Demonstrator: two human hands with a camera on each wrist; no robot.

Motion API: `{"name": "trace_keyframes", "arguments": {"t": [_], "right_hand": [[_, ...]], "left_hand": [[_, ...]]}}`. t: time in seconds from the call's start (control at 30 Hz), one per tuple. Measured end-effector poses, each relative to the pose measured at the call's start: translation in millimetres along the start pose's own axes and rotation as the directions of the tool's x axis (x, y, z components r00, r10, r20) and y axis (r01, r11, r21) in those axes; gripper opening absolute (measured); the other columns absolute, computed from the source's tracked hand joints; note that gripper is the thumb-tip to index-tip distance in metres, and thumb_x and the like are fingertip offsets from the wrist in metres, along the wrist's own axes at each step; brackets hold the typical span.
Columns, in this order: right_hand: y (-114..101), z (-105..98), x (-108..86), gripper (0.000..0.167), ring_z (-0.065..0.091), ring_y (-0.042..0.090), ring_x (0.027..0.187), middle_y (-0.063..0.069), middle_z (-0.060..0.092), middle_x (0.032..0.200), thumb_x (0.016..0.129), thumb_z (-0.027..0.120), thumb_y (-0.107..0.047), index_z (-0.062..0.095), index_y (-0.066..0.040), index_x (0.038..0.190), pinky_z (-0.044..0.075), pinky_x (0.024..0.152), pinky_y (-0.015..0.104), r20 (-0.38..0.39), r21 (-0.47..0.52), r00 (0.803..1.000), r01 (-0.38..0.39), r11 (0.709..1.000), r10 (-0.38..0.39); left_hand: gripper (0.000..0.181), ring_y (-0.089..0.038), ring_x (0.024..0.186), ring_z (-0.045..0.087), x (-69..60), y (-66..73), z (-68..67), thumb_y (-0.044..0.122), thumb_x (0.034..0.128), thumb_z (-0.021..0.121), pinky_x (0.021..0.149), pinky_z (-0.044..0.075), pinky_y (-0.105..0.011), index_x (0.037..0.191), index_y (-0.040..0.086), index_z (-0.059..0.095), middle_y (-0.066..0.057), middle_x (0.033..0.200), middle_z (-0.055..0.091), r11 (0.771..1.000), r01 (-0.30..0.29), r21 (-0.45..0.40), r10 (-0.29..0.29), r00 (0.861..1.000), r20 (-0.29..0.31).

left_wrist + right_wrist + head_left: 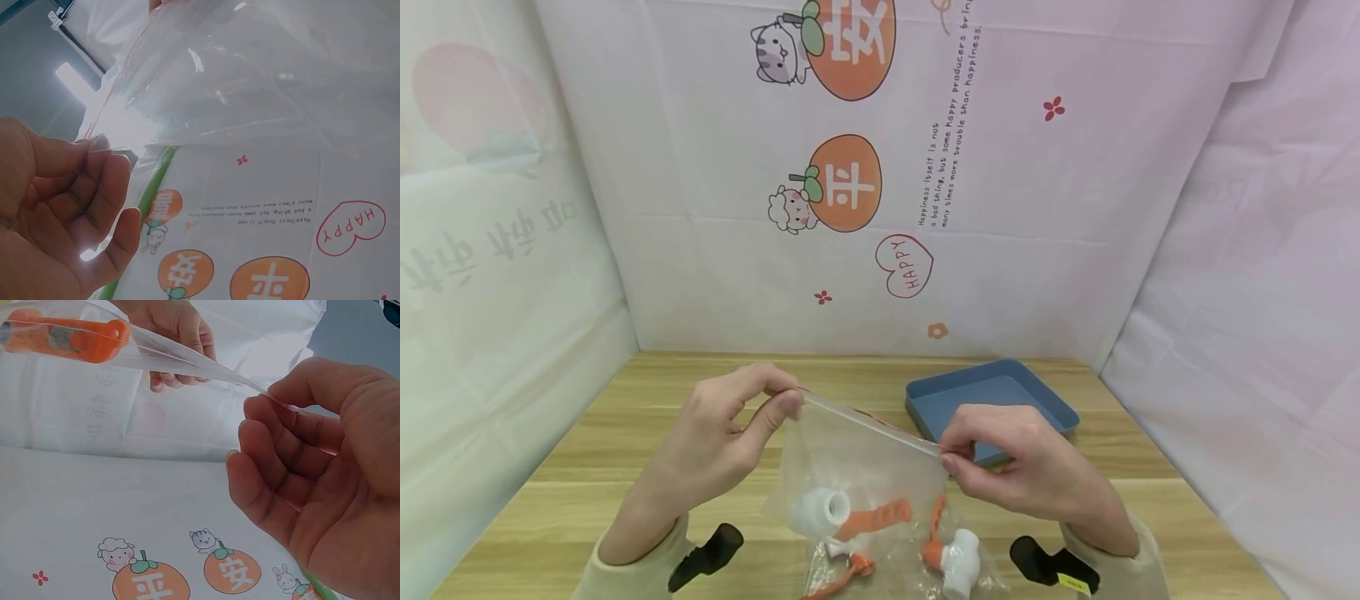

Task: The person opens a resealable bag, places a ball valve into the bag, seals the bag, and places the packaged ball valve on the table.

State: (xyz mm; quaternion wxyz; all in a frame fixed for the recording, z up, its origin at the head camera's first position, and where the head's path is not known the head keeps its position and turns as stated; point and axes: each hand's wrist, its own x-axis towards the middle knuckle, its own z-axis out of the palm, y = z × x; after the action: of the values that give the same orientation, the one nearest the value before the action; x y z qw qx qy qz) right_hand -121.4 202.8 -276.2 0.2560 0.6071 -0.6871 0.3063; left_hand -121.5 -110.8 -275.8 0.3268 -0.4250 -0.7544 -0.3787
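A clear zip-seal plastic bag (861,450) hangs between my two hands, its seal edge stretched and sloping down to the right. My left hand (722,433) pinches one top corner between thumb and index finger. The opposite corner is pinched by my right hand (1022,462). Low in the bag lies a white pipe valve (820,511) with an orange handle (94,340), the handle seen through the plastic in the right wrist view. Below, on the table, another white valve (962,560) with an orange lever and a smaller orange-and-white piece (859,567) lie in clear plastic.
A blue tray (940,392) stands at the back right, partly behind my right hand. The wooden table (625,417) is bounded by white printed cloth (737,283) at the back and both sides.
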Motion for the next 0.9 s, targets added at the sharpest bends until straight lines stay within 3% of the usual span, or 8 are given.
{"name": "trace_keyframes", "arguments": {"t": [0.53,0.73,0.9], "right_hand": [[1.4,-0.5,-0.8,0.007,0.053,0.000,0.070,-0.006,0.057,0.078,0.097,0.057,-0.010,0.061,-0.011,0.091,0.045,0.065,0.008,0.007,0.013,1.000,-0.011,1.000,0.011],[1.8,-0.6,-1.4,0.006,0.053,0.000,0.070,-0.006,0.057,0.078,0.097,0.058,-0.010,0.061,-0.011,0.092,0.046,0.065,0.008,0.006,0.024,1.000,-0.021,0.999,0.021],[1.3,-0.8,-2.0,0.006,0.053,0.000,0.070,-0.006,0.056,0.078,0.096,0.058,-0.009,0.061,-0.010,0.092,0.046,0.065,0.008,0.007,0.037,1.000,-0.020,0.999,0.019]], "left_hand": [[0.004,-0.008,0.071,0.061,0.3,-1.0,-3.6,0.009,0.0955,0.062,0.070,0.048,-0.014,0.094,0.009,0.066,0.004,0.080,0.067,0.999,-0.045,-0.019,0.045,0.999,-0.026],[0.003,-0.005,0.072,0.060,-0.5,-1.0,-4.4,0.005,0.0936,0.064,0.070,0.048,-0.014,0.093,0.008,0.066,0.003,0.079,0.067,0.999,-0.044,-0.024,0.043,0.999,-0.030],[0.018,-0.003,0.072,0.059,-0.2,0.2,-5.5,-0.008,0.0850,0.067,0.070,0.048,-0.014,0.092,0.008,0.065,0.005,0.080,0.067,0.999,-0.039,-0.015,0.039,0.999,-0.028]]}}
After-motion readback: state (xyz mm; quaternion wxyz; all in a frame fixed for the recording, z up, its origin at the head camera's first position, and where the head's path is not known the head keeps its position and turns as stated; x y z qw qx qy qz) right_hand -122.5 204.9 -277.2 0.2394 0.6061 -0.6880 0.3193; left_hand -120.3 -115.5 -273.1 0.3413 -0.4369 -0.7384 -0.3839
